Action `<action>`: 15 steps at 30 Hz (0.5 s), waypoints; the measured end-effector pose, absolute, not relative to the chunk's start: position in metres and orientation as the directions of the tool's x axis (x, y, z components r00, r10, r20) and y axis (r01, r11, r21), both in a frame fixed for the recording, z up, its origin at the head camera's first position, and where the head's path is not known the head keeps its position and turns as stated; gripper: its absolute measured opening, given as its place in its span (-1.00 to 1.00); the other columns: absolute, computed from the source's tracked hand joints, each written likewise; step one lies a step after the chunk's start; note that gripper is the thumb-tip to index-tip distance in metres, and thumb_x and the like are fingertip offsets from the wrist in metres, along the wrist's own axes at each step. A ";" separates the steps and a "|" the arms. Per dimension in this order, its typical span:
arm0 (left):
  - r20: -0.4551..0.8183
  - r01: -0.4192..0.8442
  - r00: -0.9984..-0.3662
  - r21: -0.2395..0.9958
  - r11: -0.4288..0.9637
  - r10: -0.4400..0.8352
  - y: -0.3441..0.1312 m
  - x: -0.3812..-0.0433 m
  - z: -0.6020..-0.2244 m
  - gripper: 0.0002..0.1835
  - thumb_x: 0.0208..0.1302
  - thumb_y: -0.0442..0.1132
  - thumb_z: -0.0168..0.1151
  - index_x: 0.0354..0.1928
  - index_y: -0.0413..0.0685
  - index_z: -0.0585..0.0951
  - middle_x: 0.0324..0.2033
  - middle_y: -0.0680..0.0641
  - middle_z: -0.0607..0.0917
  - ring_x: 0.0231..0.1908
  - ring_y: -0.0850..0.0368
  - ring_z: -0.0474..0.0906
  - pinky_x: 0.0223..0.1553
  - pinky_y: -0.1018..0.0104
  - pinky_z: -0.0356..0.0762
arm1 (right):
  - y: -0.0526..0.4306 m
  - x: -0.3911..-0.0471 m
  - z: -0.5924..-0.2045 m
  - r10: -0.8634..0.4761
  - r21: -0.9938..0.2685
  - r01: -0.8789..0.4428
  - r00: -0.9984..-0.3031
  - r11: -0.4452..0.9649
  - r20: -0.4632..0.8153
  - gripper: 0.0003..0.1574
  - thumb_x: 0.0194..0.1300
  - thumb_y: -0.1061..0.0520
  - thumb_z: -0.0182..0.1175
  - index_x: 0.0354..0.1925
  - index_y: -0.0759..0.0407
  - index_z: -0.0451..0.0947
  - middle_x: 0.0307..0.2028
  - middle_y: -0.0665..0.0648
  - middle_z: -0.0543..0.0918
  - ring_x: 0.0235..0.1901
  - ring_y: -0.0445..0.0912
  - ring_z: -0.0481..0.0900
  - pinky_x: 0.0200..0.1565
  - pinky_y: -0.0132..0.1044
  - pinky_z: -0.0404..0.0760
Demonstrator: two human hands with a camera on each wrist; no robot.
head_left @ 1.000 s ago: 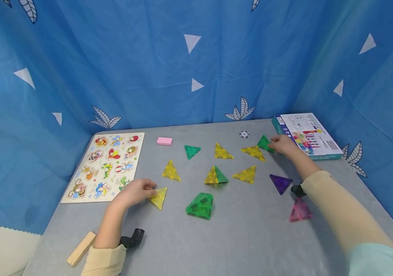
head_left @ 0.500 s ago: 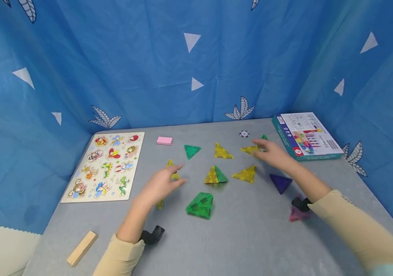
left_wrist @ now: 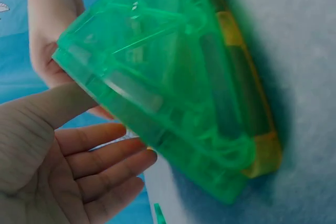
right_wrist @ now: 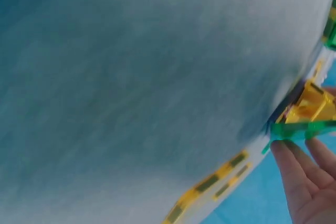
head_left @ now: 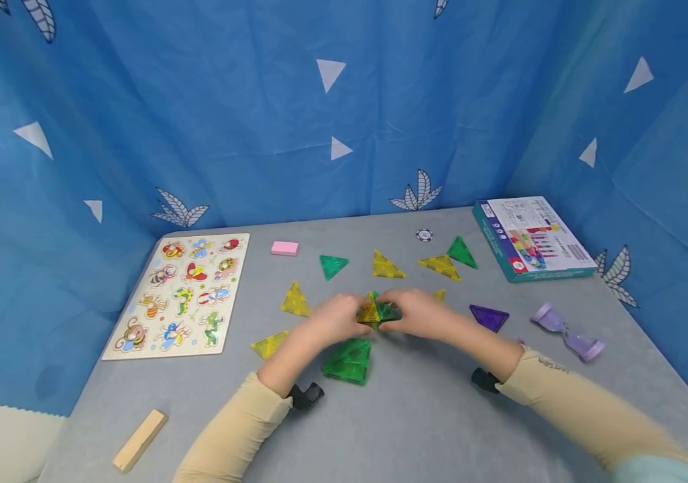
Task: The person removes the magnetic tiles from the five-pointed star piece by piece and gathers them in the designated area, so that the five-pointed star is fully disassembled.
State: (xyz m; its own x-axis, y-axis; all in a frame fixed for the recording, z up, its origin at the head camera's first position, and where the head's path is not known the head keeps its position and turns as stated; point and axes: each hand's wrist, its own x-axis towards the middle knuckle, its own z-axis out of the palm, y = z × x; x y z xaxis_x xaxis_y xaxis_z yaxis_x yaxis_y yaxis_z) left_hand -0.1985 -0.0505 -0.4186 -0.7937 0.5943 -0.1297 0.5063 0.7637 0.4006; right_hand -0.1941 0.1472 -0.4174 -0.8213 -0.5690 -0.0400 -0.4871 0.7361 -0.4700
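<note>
A small pyramid of translucent yellow and green magnetic tiles (head_left: 369,310) stands mid-table, between my two hands. My left hand (head_left: 334,318) reaches its left side, thumb and fingers spread apart. From the other side comes my right hand (head_left: 413,312); the right wrist view shows its fairly straight fingertips (right_wrist: 283,153) at the pyramid's green face (right_wrist: 302,129). Just in front lies a larger green tile shape (head_left: 347,365). In the left wrist view this green shape (left_wrist: 157,66), with a yellow edge, looms close and covers the pyramid and some of my left fingers (left_wrist: 113,163).
Yellow triangle tiles (head_left: 296,300), green triangles (head_left: 461,252) and a purple one (head_left: 489,317) lie around. A puzzle board (head_left: 178,295) and wooden block (head_left: 140,441) are left; a box (head_left: 534,238) and purple sand timer (head_left: 567,332) right. A pink block (head_left: 285,249) and chip (head_left: 424,235) sit behind.
My left hand has left the yellow triangle and moved right; my right hand has left the far green triangle and come inward. Both now meet at the small pyramid. The sand timer has come into sight.
</note>
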 end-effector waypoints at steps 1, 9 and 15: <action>-0.113 0.514 -0.794 0.401 0.758 0.598 -0.050 -0.199 -0.420 -0.47 0.10 -0.03 0.37 0.10 -0.09 0.55 -0.15 -0.01 0.67 -0.23 0.17 0.60 -0.22 0.30 0.55 | 0.145 -0.194 -0.418 -0.562 -0.468 -0.484 -0.827 0.739 -0.031 -0.39 0.11 -0.06 0.35 0.06 0.23 0.52 -0.07 0.14 0.64 -0.15 -0.02 0.61 -0.17 -0.18 0.59; 0.012 0.535 -0.824 0.347 0.770 0.567 -0.046 -0.199 -0.427 -0.74 0.14 -0.09 0.34 -0.18 -0.05 0.66 -0.39 0.06 0.67 -0.42 0.25 0.56 -0.41 0.39 0.52 | 0.137 -0.194 -0.419 -0.509 -0.525 -0.432 -0.861 0.733 -0.003 -0.56 0.13 0.01 0.34 -0.05 0.20 0.61 -0.18 0.11 0.68 -0.31 -0.16 0.63 -0.34 -0.37 0.59; 0.076 0.534 -0.837 0.331 0.778 0.543 -0.047 -0.198 -0.426 -0.82 0.18 -0.15 0.31 -0.21 -0.05 0.68 -0.36 0.03 0.70 -0.40 0.22 0.60 -0.39 0.38 0.54 | 0.136 -0.192 -0.415 -0.478 -0.584 -0.411 -0.877 0.700 0.043 -0.66 0.19 0.05 0.29 -0.09 0.20 0.64 -0.21 0.11 0.69 -0.35 -0.20 0.64 -0.39 -0.43 0.57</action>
State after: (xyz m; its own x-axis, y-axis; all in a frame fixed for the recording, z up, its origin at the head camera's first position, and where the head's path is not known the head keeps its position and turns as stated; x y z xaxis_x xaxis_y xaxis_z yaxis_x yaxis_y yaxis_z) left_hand -0.1975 -0.0466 -0.4265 -0.8365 0.5427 0.0755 0.5345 0.7778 0.3308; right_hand -0.1921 0.1362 -0.4155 -0.8770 -0.4785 0.0430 -0.4108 0.7004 -0.5837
